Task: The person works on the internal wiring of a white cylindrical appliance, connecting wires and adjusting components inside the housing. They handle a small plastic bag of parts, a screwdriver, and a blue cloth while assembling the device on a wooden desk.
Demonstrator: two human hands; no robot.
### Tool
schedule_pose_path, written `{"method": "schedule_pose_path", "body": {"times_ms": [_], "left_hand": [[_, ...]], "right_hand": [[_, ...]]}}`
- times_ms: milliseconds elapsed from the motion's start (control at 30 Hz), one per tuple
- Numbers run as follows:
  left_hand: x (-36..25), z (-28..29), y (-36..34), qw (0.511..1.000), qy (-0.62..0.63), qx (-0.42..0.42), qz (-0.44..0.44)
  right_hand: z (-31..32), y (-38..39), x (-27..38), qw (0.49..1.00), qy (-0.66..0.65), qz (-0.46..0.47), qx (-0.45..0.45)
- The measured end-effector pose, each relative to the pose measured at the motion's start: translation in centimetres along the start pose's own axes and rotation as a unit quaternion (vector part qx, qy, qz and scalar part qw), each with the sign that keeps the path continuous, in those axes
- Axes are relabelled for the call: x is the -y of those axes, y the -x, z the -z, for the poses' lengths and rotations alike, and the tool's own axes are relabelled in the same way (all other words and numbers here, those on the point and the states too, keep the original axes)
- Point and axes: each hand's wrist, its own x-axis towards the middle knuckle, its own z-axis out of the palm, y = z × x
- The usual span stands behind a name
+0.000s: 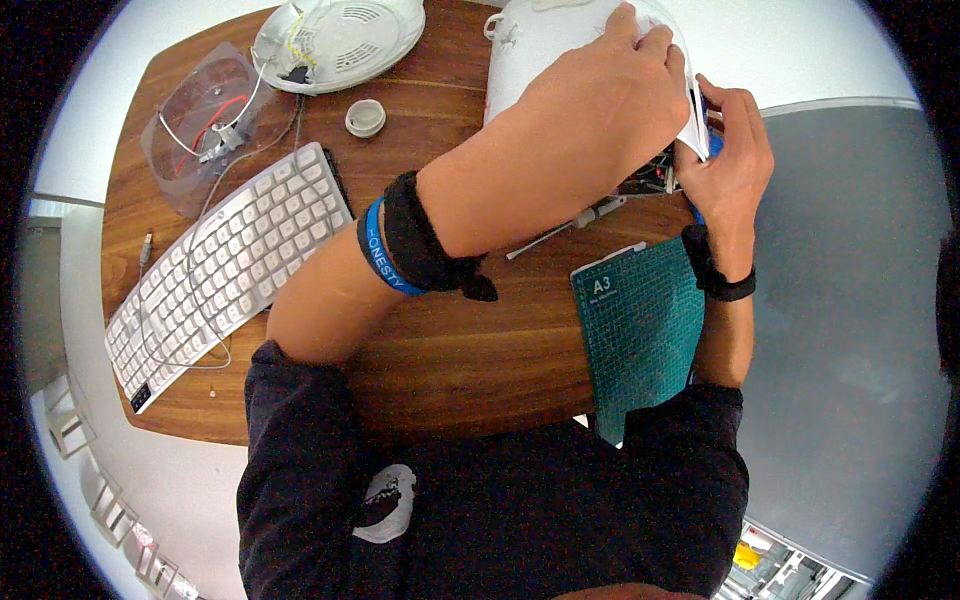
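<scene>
A white plastic housing [530, 50] stands at the back of the wooden desk, with dark wiring or electronics [650, 175] showing at its lower right. My left hand [630, 100] reaches across it, fingers curled on its upper right part. My right hand [725, 150] grips the housing's right edge, thumb against a narrow white edge piece, beside something blue. Below them a slim tool with a pale handle [600, 210] lies on the wood, near a green cutting mat [640, 330].
A pale keyboard [225, 275] and thin cables lie at the left. Behind them are a round white vented part [350, 40], a small white cap [365, 118] and a clear plastic piece with wires [185, 165]. A grey board or surface [840, 330] borders the desk's right.
</scene>
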Motion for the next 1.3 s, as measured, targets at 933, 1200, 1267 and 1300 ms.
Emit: {"method": "schedule_pose_path", "body": {"times_ms": [933, 1200, 1267, 1300], "left_hand": [[-0.1, 0.6, -0.2, 0.998, 0.018, 0.053, 0.025], [0.1, 0.3, 0.5, 0.999, -0.021, 0.03, -0.02], [0.0, 0.4, 0.0, 0.999, -0.02, 0.031, -0.018], [0.1, 0.8, 0.1, 0.999, 0.002, 0.046, -0.013]], "right_hand": [[1.3, -0.6, 2.0, 0.991, 0.125, -0.005, 0.043], [1.2, -0.3, 1.1, 0.995, 0.085, 0.038, 0.04], [1.3, -0.2, 1.0, 0.995, 0.084, 0.029, 0.04], [1.3, -0.1, 0.9, 0.996, 0.074, 0.03, 0.038]]}}
